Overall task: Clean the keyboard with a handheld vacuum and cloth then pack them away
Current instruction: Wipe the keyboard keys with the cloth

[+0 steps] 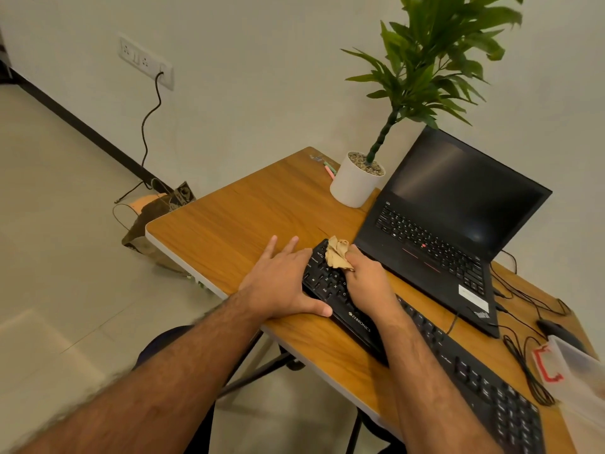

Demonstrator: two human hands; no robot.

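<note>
**Cloth stage of the keyboard clean, at the keyboard's left end**

I take the keyboard [425, 335] as landmark: a long black slab of matt plastic with rows of small raised keys and a printed brand strip on its near edge, lying slantwise on the bench [229, 217].

My left hand [281, 283] lies flat on the bench against the keyboard's left end, fingers straight and spread, gripping nothing; its thumb presses along the near edge, which I judge steadies the slab. My right hand [370, 280] rests on the keys at that same end, fingers curled round the cloth [339, 253], a tan, crumpled wad, soft and creased, bunched out ahead of the knuckles and touching the top-left keys.

Progress, as I judge it: the wipe is under way at the left end. Whether the rest of the keys are already wiped I cannot tell. No vacuum shows anywhere, so I cannot say whether that stage is done. Packing away is left.

Behind the keyboard stands an open black laptop [451, 211], its screen dark and glossy. Beyond the keyboard's left end is a smooth white cylindrical pot [353, 188], topped with gravel, holding a leafy green plant. At its far right lie thin black cables [523, 365] and a clear plastic box [579, 371] with a red clasp. The bench top is warm wood grain with a pale rounded rim.
</note>
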